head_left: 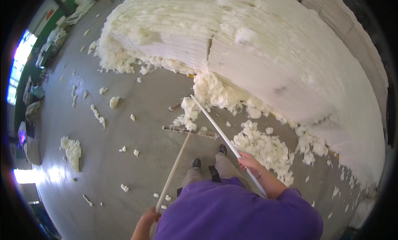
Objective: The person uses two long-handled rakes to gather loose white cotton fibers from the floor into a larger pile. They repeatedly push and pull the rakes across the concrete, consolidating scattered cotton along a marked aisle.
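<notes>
My left hand (150,216) is closed around the lower end of a cream-coloured stick (174,168). Its far tip reaches the edge of a loose clump of white cotton-like fibre (190,111) on the floor. In my right hand (249,161), a longer white pole (217,128) is gripped partway along, its rear end passing under my forearm. That pole's far tip points at the top of the same clump; whether it touches is unclear. Another fluffy heap (265,146) lies to the right of the pole.
A large stack of pressed white fibre (265,74) curves across the far and right sides. A flat, fibre-covered strip (203,133) lies before my shoes (196,163). Tufts (115,102) are scattered on the grey floor (124,169). Bags (33,111) line the left wall.
</notes>
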A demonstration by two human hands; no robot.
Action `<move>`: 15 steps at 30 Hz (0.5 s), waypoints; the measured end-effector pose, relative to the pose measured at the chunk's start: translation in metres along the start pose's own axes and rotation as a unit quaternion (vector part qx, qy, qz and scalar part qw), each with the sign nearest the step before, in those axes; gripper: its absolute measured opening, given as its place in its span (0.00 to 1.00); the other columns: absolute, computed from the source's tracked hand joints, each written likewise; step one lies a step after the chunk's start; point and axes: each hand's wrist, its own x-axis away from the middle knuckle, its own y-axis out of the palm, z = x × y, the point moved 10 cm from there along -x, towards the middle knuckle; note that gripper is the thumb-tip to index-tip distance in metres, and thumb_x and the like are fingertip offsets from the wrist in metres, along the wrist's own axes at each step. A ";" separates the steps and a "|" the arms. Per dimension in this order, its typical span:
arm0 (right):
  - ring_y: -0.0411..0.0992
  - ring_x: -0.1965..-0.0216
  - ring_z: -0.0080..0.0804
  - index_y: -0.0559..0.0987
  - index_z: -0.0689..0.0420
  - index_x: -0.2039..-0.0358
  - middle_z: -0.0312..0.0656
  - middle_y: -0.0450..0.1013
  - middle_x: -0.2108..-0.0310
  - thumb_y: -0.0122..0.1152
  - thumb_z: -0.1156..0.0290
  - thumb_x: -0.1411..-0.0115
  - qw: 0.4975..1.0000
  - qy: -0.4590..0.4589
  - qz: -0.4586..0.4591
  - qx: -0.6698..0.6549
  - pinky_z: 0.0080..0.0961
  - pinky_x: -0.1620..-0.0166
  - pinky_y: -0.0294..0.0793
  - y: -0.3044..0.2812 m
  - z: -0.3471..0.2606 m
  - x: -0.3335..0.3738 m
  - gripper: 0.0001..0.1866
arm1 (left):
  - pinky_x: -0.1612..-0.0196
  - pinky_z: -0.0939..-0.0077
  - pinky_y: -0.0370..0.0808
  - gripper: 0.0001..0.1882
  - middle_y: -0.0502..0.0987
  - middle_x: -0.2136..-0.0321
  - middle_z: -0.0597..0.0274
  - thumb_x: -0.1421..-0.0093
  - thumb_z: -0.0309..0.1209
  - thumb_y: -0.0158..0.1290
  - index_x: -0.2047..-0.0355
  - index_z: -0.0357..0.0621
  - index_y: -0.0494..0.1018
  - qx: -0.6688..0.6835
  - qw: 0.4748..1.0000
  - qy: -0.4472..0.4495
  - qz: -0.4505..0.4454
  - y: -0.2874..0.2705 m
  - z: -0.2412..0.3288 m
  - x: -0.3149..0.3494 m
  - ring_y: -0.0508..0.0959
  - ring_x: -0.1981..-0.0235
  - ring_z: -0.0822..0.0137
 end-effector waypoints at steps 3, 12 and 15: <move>0.60 0.82 0.17 0.59 0.49 0.40 0.31 0.62 0.80 0.50 0.73 0.45 0.996 0.019 0.092 0.012 0.17 0.83 0.61 0.010 0.047 0.071 0.30 | 0.81 0.72 0.69 0.18 0.72 0.83 0.56 0.58 0.28 0.54 0.66 0.33 0.70 -0.027 0.999 0.022 -0.017 -0.040 -0.001 -0.008 0.73 0.83 0.67; 0.58 0.82 0.18 0.59 0.48 0.40 0.32 0.61 0.80 0.48 0.73 0.44 0.961 0.024 0.197 -0.191 0.15 0.82 0.59 0.083 0.189 0.202 0.29 | 0.81 0.72 0.70 0.15 0.70 0.85 0.59 0.59 0.28 0.53 0.68 0.36 0.70 -0.250 0.960 0.108 -0.061 -0.085 0.092 -0.016 0.72 0.85 0.67; 0.58 0.82 0.18 0.57 0.48 0.40 0.33 0.61 0.79 0.48 0.73 0.43 0.934 0.024 0.250 -0.255 0.14 0.81 0.59 0.079 0.234 0.240 0.29 | 0.80 0.72 0.70 0.14 0.70 0.85 0.60 0.58 0.27 0.53 0.68 0.36 0.70 -0.299 0.937 0.153 -0.095 -0.040 0.127 -0.020 0.72 0.84 0.67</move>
